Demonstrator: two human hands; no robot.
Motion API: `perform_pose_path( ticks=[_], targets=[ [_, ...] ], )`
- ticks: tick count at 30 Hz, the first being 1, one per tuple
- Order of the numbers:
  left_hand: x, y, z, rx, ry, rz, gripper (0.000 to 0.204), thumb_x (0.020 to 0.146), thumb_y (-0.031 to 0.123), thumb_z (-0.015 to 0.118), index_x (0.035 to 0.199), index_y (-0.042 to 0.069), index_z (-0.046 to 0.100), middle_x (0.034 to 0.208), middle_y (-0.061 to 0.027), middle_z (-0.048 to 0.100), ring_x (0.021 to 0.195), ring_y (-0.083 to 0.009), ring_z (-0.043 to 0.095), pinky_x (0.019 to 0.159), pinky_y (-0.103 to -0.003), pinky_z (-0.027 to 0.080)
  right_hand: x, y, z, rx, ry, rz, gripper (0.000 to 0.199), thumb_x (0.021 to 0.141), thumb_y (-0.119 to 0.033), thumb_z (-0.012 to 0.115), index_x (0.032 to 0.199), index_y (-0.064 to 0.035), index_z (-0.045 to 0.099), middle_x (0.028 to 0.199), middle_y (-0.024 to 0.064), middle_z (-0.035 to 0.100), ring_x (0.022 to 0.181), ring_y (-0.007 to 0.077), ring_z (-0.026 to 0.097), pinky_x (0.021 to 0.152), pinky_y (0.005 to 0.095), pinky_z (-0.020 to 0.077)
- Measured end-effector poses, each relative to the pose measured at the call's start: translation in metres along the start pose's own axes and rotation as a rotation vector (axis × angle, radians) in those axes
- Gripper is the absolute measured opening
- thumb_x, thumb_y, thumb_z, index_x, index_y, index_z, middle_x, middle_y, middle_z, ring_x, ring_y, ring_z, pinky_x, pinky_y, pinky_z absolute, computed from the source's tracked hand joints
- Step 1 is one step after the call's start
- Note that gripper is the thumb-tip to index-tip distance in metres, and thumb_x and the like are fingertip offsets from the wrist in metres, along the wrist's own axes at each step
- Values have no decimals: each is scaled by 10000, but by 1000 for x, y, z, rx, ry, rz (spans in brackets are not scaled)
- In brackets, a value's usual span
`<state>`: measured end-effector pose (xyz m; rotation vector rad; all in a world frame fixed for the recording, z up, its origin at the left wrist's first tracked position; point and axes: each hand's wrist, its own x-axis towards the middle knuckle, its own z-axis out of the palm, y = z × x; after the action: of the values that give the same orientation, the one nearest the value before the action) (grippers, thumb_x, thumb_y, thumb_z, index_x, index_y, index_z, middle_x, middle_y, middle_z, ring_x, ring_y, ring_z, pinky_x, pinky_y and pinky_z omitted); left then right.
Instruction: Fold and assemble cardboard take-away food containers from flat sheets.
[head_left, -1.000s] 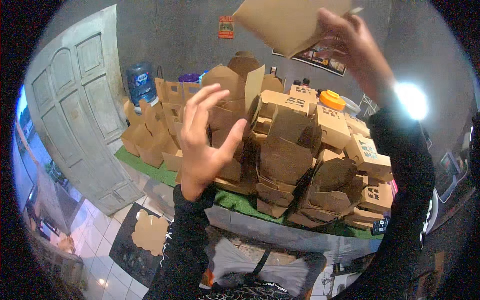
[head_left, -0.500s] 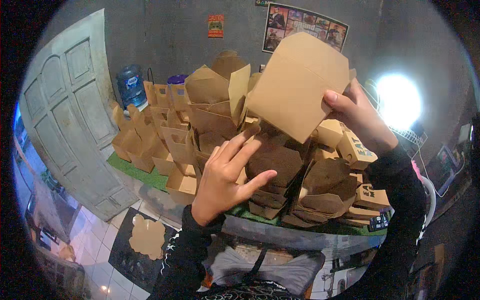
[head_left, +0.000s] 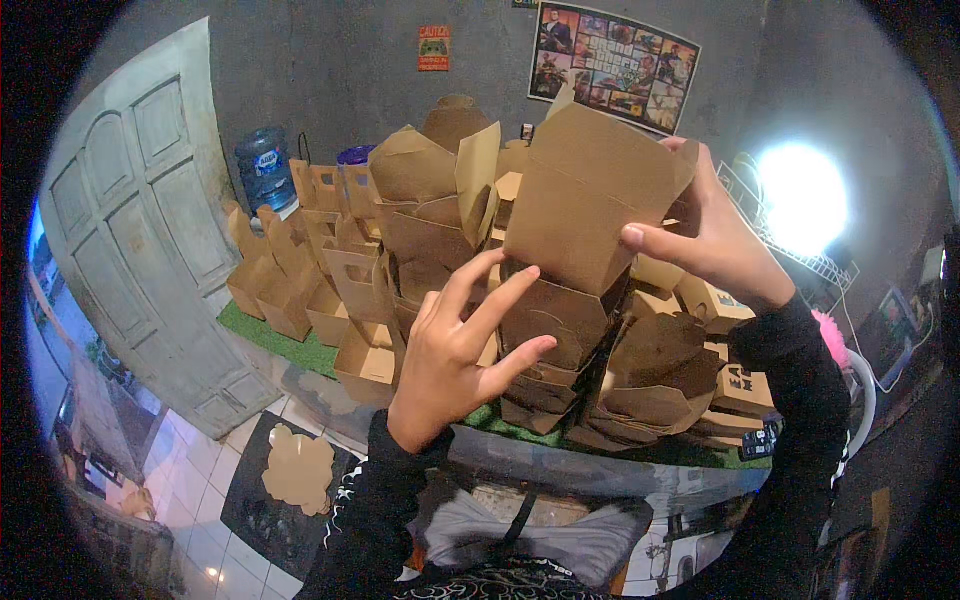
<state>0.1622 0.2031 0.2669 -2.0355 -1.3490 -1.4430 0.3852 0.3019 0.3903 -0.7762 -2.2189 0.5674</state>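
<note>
My right hand [head_left: 715, 240] grips a brown cardboard food box [head_left: 590, 195] by its right side, thumb on the near face and fingers behind, partly hidden. The box sits at the top of the middle stack of nested boxes [head_left: 560, 325], its lower end meeting the stack's open top. My left hand [head_left: 450, 365] has its fingers spread, the tips at the stack's upper left edge; it holds nothing. A taller stack of open-flapped boxes [head_left: 430, 240] rises to the left. Another stack [head_left: 655, 370] leans at the right.
Boxes with handle cutouts [head_left: 285, 290] line the table's left on green turf [head_left: 290, 343]. A blue water bottle [head_left: 267, 170] stands behind. Printed boxes [head_left: 742, 390], a remote [head_left: 760, 443], a wire rack [head_left: 815, 265] and a bright lamp [head_left: 800, 200] are at the right.
The box in my right hand has come down onto the middle stack and tipped from showing its flat base to a more upright pose. My left hand has barely moved.
</note>
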Motion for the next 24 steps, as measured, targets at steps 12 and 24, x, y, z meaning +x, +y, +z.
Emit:
perform_pose_path(
  ticks=[12,24],
  targets=[
    [-1,5,3,-7,5,-32,534,736,333,752,1215,150,602,1277,-109,480,881,-215,589,795,-358,467,2,13,3,-277,-159,-124,971,651,-506,778,1306,-16,255,1167,268,503,1053,331,557,908,380,444],
    [-1,0,16,4,-21,-20,613,758,342,729,1286,111,521,1307,-138,456,1046,-308,555,858,-397,454,8,14,9,-353,-275,-257,898,646,-395,771,1270,20,276,1160,252,485,1064,328,552,893,371,444]
  ],
)
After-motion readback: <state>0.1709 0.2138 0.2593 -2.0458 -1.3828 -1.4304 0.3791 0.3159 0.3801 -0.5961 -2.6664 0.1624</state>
